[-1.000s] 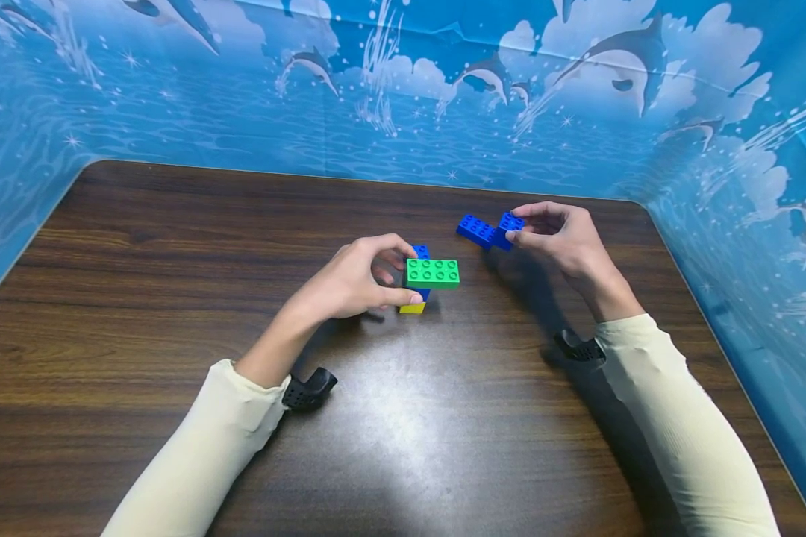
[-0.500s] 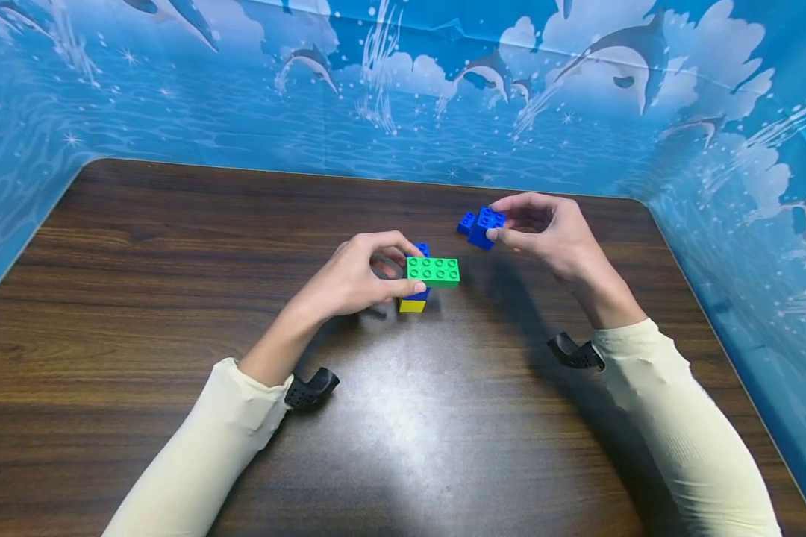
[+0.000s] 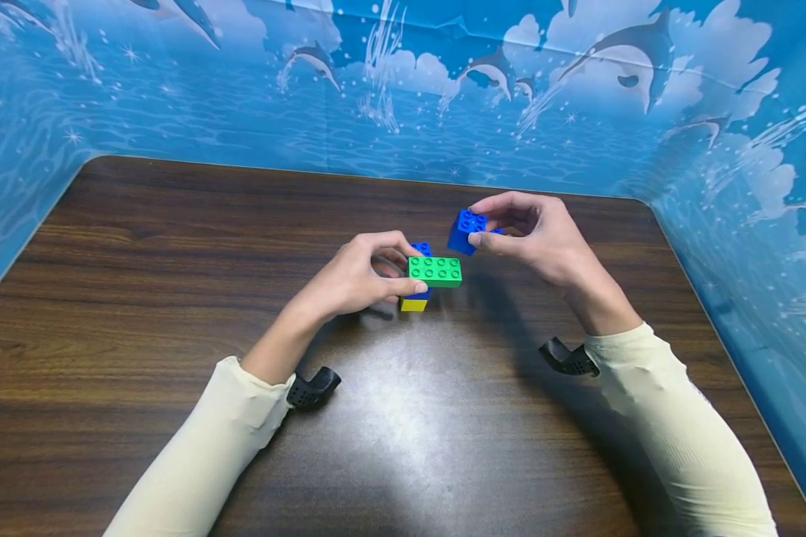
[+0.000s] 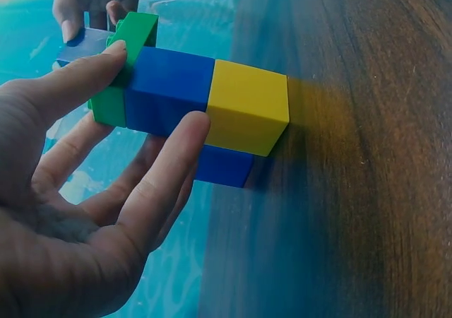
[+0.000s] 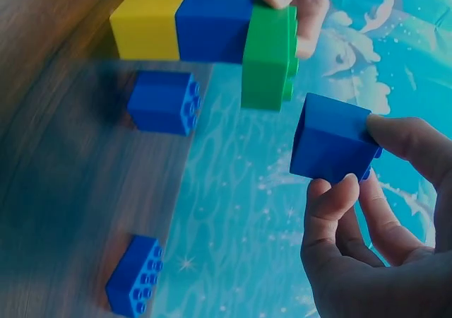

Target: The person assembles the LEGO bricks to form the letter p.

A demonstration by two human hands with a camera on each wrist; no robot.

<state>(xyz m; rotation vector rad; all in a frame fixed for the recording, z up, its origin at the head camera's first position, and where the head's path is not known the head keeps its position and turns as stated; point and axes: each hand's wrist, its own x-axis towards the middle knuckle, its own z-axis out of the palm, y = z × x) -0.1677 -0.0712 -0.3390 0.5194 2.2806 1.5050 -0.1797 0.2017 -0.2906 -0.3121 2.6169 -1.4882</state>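
1. The right hand [image 3: 540,235] pinches a blue block [image 3: 466,232] between thumb and fingers, raised off the table, near the stack [image 4: 169,81] but apart from it.
2. The block looks like light, stiff plastic, hard to damage and perhaps a little slick; its flat sides seem the best hold, keeping studs and underside free.
3. The left hand [image 3: 363,274] grips the stack: green block [image 3: 434,273] crosswise on top, blue in the middle, yellow block [image 3: 413,305] lowest. Its squared sides should also grip well; the green overhang could tip it.
4. Whether yellow touches the table [image 3: 175,246] is hard to tell.
5. A loose blue block [image 5: 159,102] sits behind the stack, mostly hidden from the head view.
6. The right hand hides most of a long blue block [image 5: 134,275] there.
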